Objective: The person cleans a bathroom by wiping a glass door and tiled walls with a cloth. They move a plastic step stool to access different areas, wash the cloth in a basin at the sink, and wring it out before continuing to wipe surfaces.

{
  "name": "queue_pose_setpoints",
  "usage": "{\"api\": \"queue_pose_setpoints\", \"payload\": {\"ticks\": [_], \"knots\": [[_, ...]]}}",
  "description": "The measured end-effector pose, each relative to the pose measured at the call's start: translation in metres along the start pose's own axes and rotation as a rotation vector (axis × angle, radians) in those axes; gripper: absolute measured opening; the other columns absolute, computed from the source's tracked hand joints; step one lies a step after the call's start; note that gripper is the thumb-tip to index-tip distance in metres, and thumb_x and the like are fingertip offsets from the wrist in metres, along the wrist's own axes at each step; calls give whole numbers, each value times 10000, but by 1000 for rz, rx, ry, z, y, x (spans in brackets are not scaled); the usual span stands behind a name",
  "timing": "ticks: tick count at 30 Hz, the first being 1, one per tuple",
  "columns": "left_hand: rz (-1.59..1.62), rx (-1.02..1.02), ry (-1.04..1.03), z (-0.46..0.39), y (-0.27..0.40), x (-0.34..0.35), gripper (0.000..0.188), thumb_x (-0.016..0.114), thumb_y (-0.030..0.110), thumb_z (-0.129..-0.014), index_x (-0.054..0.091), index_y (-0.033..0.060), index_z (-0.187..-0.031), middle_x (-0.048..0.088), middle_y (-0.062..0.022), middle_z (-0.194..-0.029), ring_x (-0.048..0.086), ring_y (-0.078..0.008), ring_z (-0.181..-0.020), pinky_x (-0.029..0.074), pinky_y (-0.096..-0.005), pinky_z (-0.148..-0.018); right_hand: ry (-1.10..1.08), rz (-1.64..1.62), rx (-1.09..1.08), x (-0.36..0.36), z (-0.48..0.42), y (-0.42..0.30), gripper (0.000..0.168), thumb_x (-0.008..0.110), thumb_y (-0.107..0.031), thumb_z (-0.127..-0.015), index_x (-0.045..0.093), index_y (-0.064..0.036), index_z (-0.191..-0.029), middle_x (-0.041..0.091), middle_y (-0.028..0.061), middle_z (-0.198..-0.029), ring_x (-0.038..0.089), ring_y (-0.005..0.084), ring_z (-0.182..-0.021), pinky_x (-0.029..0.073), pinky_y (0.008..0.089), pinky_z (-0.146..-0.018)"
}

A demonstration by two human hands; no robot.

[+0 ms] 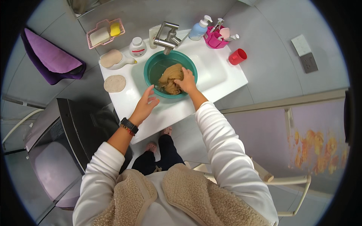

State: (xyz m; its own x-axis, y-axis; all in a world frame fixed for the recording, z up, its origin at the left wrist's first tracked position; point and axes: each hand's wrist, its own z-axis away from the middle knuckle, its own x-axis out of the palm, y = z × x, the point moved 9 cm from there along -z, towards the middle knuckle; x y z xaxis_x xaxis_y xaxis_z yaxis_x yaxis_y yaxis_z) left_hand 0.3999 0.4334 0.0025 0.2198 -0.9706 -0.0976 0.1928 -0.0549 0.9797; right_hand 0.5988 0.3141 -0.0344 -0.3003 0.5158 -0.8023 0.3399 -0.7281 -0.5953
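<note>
A green plastic basin (147,74) with water in it stands in the white washbasin (215,67), under the metal faucet (167,42). Wet brown cloth (172,77) lies bunched in the basin. My right hand (187,81) is on the cloth's right side, thumb and fingers spread; whether it pinches any fabric is unclear. Near the basin's lower left rim, my left hand (145,105) is raised with its fingers apart and nothing in it. A dark watch band is on that wrist.
Left on the counter are a white bottle (137,47) and an oval sponge pad (114,83). A pump bottle (198,28), pink holder (214,38) and red cup (237,56) are at the right. A washing machine (90,127) stands left.
</note>
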Motion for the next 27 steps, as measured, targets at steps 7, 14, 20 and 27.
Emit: {"api": "queue_pose_setpoints", "payload": {"ticks": [7, 14, 20, 27], "knots": [[-972, 129, 105, -144, -24, 23, 805, 650, 146, -729, 188, 121, -1388, 204, -241, -1400, 256, -429, -1266, 335, -471, -993, -65, 186, -366, 54, -41, -4, 713, 644, -285, -753, 297, -225, -1373, 191, 147, -1442, 210, 347, -1307, 264, 567, -985], [-1085, -460, -122, -187, -117, 32, 814, 528, 361, -811, 42, 166, -1433, 47, -203, -1468, 133, -432, -1326, 184, -541, -1048, -234, 445, -350, 133, -51, 25, 771, 602, -336, -763, 206, -188, -1408, 145, 122, -1459, 176, 341, -1319, 187, 615, -1002], [-1357, -377, -338, -220, -132, 52, 597, 467, 247, -841, 265, 98, -1382, 249, -229, -1405, 252, -383, -1294, 187, -545, -1026, -466, 340, -331, 158, -76, 43, 762, 593, -324, -764, 215, -137, -1398, 186, 136, -1442, 168, 361, -1322, 206, 537, -1043], [512, -472, 384, -203, -134, -1, 429, 546, 230, -866, 428, 1, -1208, 537, -150, -1159, 555, -258, -985, 451, -362, -842, -275, 119, -9, 87, -90, 37, 596, 659, -283, -728, 441, -115, -1257, 444, 202, -1261, 478, 344, -1119, 430, 422, -885]]}}
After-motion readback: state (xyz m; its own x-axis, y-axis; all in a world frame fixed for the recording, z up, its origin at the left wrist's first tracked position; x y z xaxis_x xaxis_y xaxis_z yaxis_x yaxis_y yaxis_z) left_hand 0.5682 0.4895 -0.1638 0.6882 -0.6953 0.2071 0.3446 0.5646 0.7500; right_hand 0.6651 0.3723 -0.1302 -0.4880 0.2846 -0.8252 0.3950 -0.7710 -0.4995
